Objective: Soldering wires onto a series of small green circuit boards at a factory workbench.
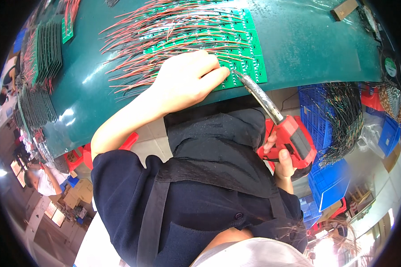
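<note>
A green circuit board panel (258, 66) lies on the table, with rows of thin red and black wires (133, 44) trailing off it to the left. Over its near edge rests my left hand (187, 78), fingers closed in a pinch at the board; what is between the fingertips is hidden. My right hand (283, 164) is wrapped round the handle of a red and black soldering gun (296, 138). The gun's long metal barrel (263, 99) points up and left, its tip at the board just right of my left fingertips.
Racks of upright green boards (47, 53) stand on the green table mat (307, 49) at left. A small wooden block (344, 10) sits far right. Below the table's right edge are a blue crate (314, 111) and a bundle of dark wires (343, 120). Another person (47, 180) is in the left background.
</note>
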Available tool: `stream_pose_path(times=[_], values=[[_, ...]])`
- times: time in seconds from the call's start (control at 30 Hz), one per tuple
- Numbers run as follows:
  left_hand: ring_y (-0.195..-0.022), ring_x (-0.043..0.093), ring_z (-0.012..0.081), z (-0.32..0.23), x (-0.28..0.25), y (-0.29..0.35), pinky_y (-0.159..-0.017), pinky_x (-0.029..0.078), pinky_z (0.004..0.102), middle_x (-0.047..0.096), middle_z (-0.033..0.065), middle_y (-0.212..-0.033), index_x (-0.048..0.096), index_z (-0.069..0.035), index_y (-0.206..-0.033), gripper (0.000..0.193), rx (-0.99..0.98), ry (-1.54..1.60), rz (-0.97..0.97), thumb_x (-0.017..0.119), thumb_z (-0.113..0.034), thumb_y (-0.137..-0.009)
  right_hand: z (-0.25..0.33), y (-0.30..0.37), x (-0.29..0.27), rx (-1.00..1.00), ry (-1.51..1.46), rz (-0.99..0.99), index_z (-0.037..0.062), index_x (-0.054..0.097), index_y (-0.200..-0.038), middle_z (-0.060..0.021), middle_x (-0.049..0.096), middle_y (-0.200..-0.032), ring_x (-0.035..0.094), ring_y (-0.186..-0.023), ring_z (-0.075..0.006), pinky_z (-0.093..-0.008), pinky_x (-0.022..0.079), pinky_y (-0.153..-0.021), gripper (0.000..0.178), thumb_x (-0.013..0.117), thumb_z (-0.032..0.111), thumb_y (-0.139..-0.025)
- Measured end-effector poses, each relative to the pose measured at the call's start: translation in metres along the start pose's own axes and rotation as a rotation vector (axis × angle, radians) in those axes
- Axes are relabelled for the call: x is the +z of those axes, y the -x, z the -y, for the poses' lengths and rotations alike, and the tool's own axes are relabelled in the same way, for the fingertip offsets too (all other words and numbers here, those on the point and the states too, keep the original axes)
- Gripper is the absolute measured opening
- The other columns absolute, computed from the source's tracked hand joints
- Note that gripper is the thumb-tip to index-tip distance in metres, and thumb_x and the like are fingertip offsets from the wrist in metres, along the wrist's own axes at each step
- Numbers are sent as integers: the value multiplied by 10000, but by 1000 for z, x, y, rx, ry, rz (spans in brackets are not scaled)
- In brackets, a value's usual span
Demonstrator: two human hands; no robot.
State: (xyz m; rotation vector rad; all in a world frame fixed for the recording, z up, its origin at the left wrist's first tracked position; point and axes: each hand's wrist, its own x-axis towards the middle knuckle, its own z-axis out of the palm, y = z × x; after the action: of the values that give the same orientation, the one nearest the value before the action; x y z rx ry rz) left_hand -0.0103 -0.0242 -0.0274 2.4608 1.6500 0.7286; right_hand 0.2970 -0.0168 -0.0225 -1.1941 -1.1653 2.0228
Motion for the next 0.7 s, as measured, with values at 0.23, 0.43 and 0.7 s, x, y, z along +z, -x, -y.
stream_pose_path(times=[0.23,0.43,0.7], values=[[-657,598,195,-2,-3,0,-543,498,308,587,41,-751,667,-59,-905,225,-5,-15,12,700,-39,-683,7,-5,2,-110,-7,36,-36,575,-1015,-180,609,-957,607,-752,-183,-323,519,-699,545,689,444,-785],[-750,626,230,-2,-37,-9,-616,517,333,620,64,-845,660,-72,-972,266,-33,-89,217,653,-51,-707,6,-5,3,-157,17,9,-54,566,-987,-204,594,-931,595,-710,-199,-329,499,-664,506,631,411,-800],[-832,608,264,18,-69,-13,-694,509,350,602,64,-872,622,-99,-939,189,-226,-189,-70,664,-61,-758,7,-7,10,-180,47,-54,-75,551,-958,-220,579,-881,585,-652,-212,-318,487,-625,483,587,380,-802]])
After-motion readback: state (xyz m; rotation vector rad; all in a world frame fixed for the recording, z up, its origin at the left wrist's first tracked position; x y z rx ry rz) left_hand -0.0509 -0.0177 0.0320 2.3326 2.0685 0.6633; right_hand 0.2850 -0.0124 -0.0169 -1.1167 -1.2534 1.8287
